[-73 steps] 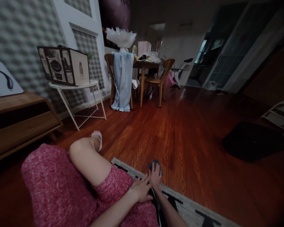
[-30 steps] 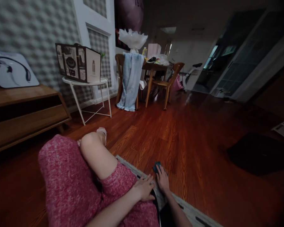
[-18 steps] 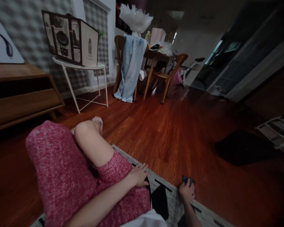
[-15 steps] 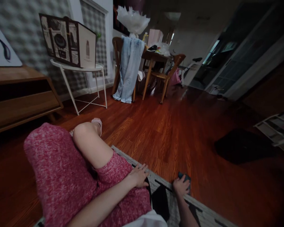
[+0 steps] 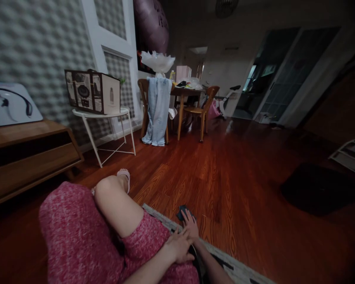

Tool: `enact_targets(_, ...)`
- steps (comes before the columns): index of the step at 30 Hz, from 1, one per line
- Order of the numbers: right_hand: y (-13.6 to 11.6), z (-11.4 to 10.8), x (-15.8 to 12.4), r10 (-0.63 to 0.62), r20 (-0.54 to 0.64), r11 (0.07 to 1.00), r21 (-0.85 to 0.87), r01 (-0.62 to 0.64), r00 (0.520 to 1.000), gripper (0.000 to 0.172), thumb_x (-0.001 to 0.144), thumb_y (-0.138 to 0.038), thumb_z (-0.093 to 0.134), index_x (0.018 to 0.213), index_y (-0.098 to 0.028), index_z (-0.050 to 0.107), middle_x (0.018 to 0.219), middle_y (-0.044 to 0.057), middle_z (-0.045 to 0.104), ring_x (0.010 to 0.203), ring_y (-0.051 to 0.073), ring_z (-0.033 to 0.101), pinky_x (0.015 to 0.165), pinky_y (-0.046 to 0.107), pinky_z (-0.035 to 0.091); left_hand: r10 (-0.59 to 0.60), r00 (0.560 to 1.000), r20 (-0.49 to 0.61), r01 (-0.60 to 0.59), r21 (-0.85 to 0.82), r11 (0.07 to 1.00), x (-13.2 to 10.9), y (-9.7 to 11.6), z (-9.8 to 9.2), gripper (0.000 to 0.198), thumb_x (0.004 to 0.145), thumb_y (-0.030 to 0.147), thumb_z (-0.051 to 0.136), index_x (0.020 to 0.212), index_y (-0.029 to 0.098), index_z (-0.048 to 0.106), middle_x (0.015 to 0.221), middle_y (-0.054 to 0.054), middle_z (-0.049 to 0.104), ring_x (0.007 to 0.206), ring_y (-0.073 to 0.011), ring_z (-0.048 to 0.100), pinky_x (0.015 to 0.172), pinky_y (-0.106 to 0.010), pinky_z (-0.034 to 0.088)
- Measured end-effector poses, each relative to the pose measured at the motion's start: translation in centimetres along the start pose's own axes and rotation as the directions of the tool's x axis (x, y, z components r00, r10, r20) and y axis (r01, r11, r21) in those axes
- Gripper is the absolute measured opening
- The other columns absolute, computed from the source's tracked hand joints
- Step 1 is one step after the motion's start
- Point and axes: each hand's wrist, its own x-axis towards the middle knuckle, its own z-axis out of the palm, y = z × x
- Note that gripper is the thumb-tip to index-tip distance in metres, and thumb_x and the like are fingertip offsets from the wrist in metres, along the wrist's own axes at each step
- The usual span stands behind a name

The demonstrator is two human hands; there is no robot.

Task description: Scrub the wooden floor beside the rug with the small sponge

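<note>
My left hand (image 5: 179,245) lies on the thigh of my pink-red shorts (image 5: 154,230), fingers stretched and apart, holding nothing. Its fingertips reach to my right wrist; I cannot tell whether they touch. Just beyond, my right hand (image 5: 191,225) is over the edge of the rug, with a small dark blue-grey cloth-like thing (image 5: 182,213) under its fingers. The fingers lie over that thing, and its underside is hidden. Behind the hands, the grey and black patterned rug (image 5: 215,252) borders the reddish wood floor (image 5: 207,189).
A white side table (image 5: 102,113) carries a printed box (image 5: 91,92). On the left is a wooden cabinet (image 5: 32,157). Jeans (image 5: 158,110) hang on a chair by a dining table (image 5: 185,91). A black thing (image 5: 316,189) lies on the floor at right.
My right hand has moved left with the dark cloth-like thing, to just beyond my left hand. The left hand stays on the thigh. The view has tilted up.
</note>
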Motion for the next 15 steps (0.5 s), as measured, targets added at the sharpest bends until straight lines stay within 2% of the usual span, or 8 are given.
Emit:
enact_targets(2, 3.2, -1.5, -0.3, 0.028, -0.033, 0.999, -0.016, -0.029, 0.999, 0.059, 0.092, -0.022, 0.03, 0.148, -0.03, 0.047, 0.157, 0.003, 0.041, 0.146, 0.016, 0.033, 0.117, 0.037, 0.028, -0.011, 1.0, -0.005, 0.011, -0.002, 1.0, -0.1, 0.1, -0.1, 0.069, 0.092, 0.053, 0.057, 0.15, 0.017, 0.041, 0.162, -0.019, 0.024, 0.151, -0.0304, 0.017, 0.121, -0.056, 0.017)
enact_targets(4, 7.6, -3.2, -1.5, 0.166, -0.105, 0.985, -0.028, -0.17, 0.98, 0.059, 0.093, -0.022, 0.027, 0.148, -0.025, 0.047, 0.156, 0.007, 0.042, 0.145, 0.018, 0.035, 0.116, 0.039, 0.03, -0.023, 1.0, 0.001, 0.023, 0.001, 1.0, -0.2, 0.3, -0.3, 0.068, 0.093, 0.052, 0.057, 0.149, 0.017, 0.042, 0.162, -0.019, 0.023, 0.152, -0.0298, 0.016, 0.121, -0.055, 0.016)
enact_targets(5, 10.1, -4.0, -2.4, 0.256, -0.148, 0.965, -0.024, -0.263, 0.955, 0.059, 0.093, -0.023, 0.025, 0.149, -0.022, 0.046, 0.155, 0.009, 0.043, 0.144, 0.02, 0.036, 0.115, 0.04, 0.031, -0.028, 1.0, 0.008, 0.028, 0.003, 1.0, -0.3, 0.4, -0.4, 0.067, 0.093, 0.051, 0.057, 0.149, 0.016, 0.043, 0.162, -0.019, 0.022, 0.152, -0.0297, 0.015, 0.121, -0.055, 0.016)
enact_targets(7, 15.1, -5.7, -4.9, 0.437, -0.223, 0.895, 0.004, -0.447, 0.872, 0.06, 0.094, -0.026, 0.023, 0.15, -0.02, 0.043, 0.153, 0.013, 0.044, 0.142, 0.023, 0.039, 0.113, 0.045, 0.035, -0.038, 0.999, 0.016, 0.038, 0.003, 0.999, -0.5, 0.7, -0.7, 0.067, 0.093, 0.051, 0.057, 0.149, 0.016, 0.043, 0.162, -0.019, 0.021, 0.151, -0.0305, 0.016, 0.121, -0.054, 0.017)
enact_targets(10, 21.0, -7.3, -9.5, 0.645, -0.324, 0.748, 0.083, -0.658, 0.692, 0.062, 0.094, -0.031, 0.021, 0.152, -0.018, 0.038, 0.15, 0.018, 0.045, 0.141, 0.028, 0.04, 0.108, 0.053, 0.038, -0.043, 0.999, 0.021, 0.043, -0.001, 0.999, -0.6, 1.0, -1.0, 0.067, 0.093, 0.048, 0.058, 0.149, 0.014, 0.043, 0.162, -0.019, 0.02, 0.151, -0.0317, 0.017, 0.121, -0.054, 0.019)
enact_targets(12, 23.0, -7.6, -12.1, 0.712, -0.372, 0.677, 0.136, -0.724, 0.596, 0.063, 0.094, -0.033, 0.021, 0.153, -0.018, 0.036, 0.149, 0.021, 0.045, 0.141, 0.032, 0.039, 0.105, 0.057, 0.039, -0.045, 0.999, 0.023, 0.045, -0.001, 0.999, -0.5, 1.1, -0.9, 0.067, 0.093, 0.047, 0.059, 0.149, 0.014, 0.043, 0.162, -0.02, 0.021, 0.151, -0.0322, 0.018, 0.121, -0.054, 0.019)
enact_targets(15, 22.5, -7.1, -13.5, 0.747, -0.45, 0.62, 0.204, -0.758, 0.49, 0.063, 0.093, -0.033, 0.024, 0.153, -0.018, 0.037, 0.148, 0.026, 0.044, 0.141, 0.036, 0.039, 0.102, 0.064, 0.038, -0.046, 0.999, 0.019, 0.046, -0.004, 0.999, -0.4, 0.9, -0.5, 0.067, 0.091, 0.048, 0.059, 0.149, 0.016, 0.044, 0.161, -0.018, 0.024, 0.15, -0.033, 0.02, 0.12, -0.055, 0.018)
